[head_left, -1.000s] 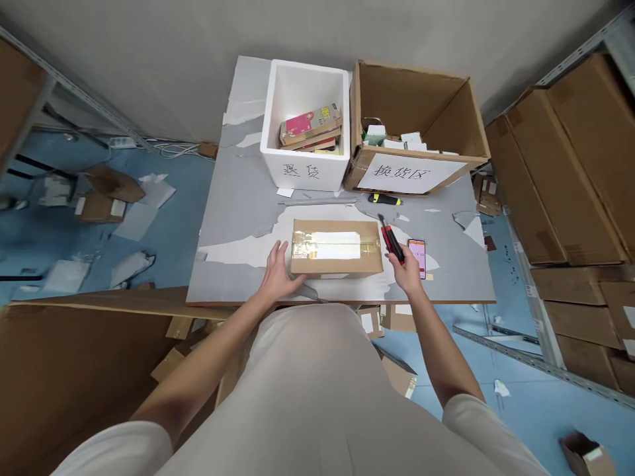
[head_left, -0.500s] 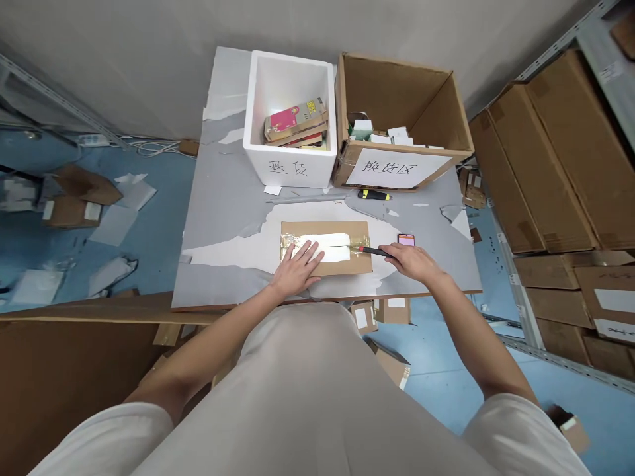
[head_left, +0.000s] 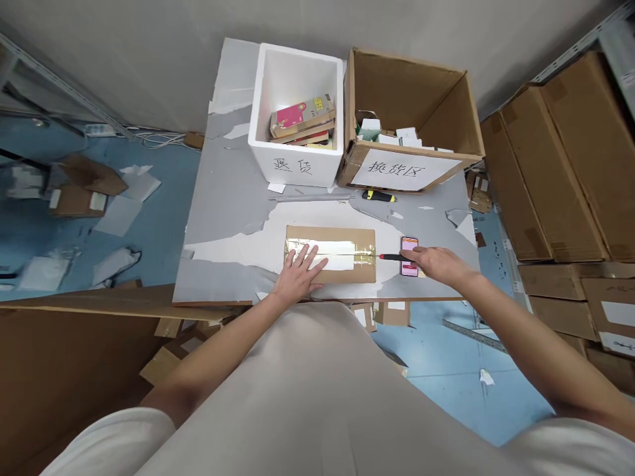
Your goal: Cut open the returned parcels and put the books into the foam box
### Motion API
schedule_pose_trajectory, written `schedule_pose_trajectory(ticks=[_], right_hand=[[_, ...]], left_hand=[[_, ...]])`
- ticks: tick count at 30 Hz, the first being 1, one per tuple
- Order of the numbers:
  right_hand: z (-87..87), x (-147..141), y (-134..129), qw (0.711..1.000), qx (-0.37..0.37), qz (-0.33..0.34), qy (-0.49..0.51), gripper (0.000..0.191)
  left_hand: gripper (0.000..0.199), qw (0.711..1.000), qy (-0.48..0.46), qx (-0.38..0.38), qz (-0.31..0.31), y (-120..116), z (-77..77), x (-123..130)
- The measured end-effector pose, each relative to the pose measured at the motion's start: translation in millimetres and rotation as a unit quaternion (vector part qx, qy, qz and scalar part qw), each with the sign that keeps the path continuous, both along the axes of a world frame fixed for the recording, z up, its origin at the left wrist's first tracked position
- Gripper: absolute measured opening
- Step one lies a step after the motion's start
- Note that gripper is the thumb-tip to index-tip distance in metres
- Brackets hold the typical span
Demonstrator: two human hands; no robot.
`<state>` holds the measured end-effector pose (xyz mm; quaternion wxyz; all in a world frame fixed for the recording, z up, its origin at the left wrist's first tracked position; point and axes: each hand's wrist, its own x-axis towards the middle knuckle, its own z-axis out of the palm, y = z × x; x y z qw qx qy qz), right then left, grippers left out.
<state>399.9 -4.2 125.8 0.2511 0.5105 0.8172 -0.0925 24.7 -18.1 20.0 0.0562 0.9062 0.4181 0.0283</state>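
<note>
A closed brown cardboard box [head_left: 332, 274] lies near the front edge of the table, with clear tape and a white label [head_left: 340, 263] on top. A thin lengthwise line runs through label and tape. My left hand [head_left: 297, 274] is flat on the box's left part, fingers spread. Gripped in my right hand [head_left: 436, 263] is a slim black-and-red knife [head_left: 391, 257], its tip at the box's right end. That hand and the knife partly cover a phone [head_left: 409, 266] with a lit screen.
Behind stand a white foam box [head_left: 292, 165] with several books and an open carton [head_left: 357, 158] holding small white boxes. A yellow-and-black utility knife [head_left: 380, 196] lies before the carton. Large cartons [head_left: 526, 178] fill a rack at right.
My right hand has drawn the knife to the right, from the taped top to the box's right end. More of the phone shows. My left hand stays on the box.
</note>
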Motion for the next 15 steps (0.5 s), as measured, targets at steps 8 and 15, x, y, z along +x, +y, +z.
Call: schedule_pose_trajectory(ticks=[8,15], right_hand=[[-29.1,47.4,-37.4,0.968,0.007,-0.137,0.210,0.044],[-93.3,4.2,-77.2,0.733,-0.056,-0.429,0.525,0.069]], left_hand=[[0.072,1.000,0.005,-0.004,-0.002,4.0,2.0,2.5],[0.069,1.000,0.010,0.004,-0.008,2.8,0.3,4.2]])
